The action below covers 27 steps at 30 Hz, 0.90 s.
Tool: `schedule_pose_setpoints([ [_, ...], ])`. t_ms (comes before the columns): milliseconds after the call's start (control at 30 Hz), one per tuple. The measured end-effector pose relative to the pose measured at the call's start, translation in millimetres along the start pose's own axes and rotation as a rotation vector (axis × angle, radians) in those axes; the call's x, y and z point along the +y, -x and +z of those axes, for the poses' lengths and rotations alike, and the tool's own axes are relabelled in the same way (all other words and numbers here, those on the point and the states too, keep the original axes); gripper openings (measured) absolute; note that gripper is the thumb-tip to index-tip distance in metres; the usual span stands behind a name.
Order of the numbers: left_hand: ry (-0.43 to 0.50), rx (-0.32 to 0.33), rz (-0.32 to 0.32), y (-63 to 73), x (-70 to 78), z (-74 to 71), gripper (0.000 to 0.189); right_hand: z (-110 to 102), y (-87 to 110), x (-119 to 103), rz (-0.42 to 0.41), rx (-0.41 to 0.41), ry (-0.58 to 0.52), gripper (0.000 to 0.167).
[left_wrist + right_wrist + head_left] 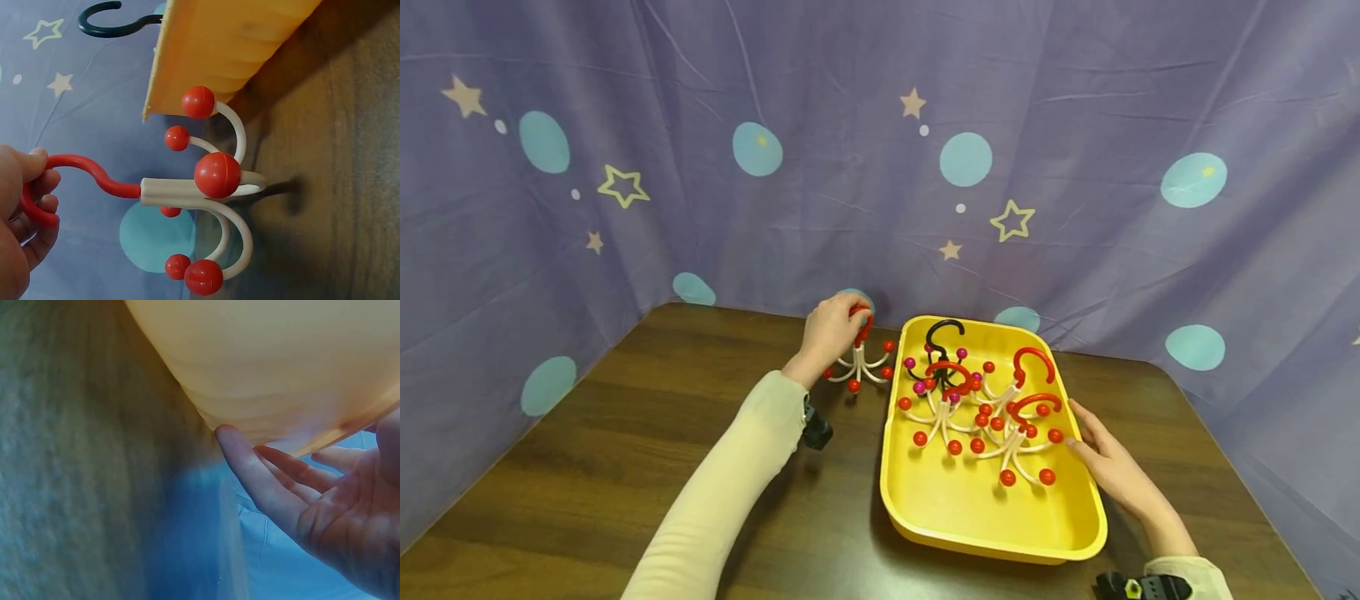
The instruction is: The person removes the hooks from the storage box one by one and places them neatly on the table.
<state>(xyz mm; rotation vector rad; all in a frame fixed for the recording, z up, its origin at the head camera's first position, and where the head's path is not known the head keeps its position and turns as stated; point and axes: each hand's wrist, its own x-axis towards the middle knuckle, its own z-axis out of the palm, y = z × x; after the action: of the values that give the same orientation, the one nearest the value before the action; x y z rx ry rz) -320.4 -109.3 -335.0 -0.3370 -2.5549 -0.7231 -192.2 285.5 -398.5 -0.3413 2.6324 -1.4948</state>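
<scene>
My left hand (831, 333) pinches the red hook (90, 165) at the top of a multi-arm hanger (860, 367). That hanger is upright at the tray's left side, its white curved arms tipped with red balls, close over the table. In the left wrist view the fingers curl round the hook's upper bend. On the right, my right hand (1108, 467) rests against the outer side of a yellow tray (970, 521), thumb at the rim and fingers extended along the wall (269, 394). Inside the tray are three red-hooked white hangers (1015, 442) and one black-hooked hanger (943, 354) with magenta balls.
The tray stands on a dark brown wooden table (587, 467), its far end near a purple curtain (850, 167) with stars and blue spots. The hangers crowd the tray's far and middle parts, arms overlapping. A black wrist camera (817, 428) sits on the left sleeve.
</scene>
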Motion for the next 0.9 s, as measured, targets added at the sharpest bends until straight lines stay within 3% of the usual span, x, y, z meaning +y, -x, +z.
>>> schedule_pose_setpoints([
  [400, -0.028, -0.042, 0.01, 2.1, 0.3, 3.4, 0.019, 0, -1.4, 1, 0.03, -0.002, -0.001, 0.061],
  [567, -0.025, -0.079, 0.003, 1.7, 2.0, -1.7, 0.023, 0, -2.7, 1, 0.012, -0.005, 0.001, 0.06],
  [900, 0.002, -0.06, 0.053, 0.6, 11.7, -15.0, 0.019, -2, -2.4, 2, 0.014, -0.011, -0.004, 0.06],
])
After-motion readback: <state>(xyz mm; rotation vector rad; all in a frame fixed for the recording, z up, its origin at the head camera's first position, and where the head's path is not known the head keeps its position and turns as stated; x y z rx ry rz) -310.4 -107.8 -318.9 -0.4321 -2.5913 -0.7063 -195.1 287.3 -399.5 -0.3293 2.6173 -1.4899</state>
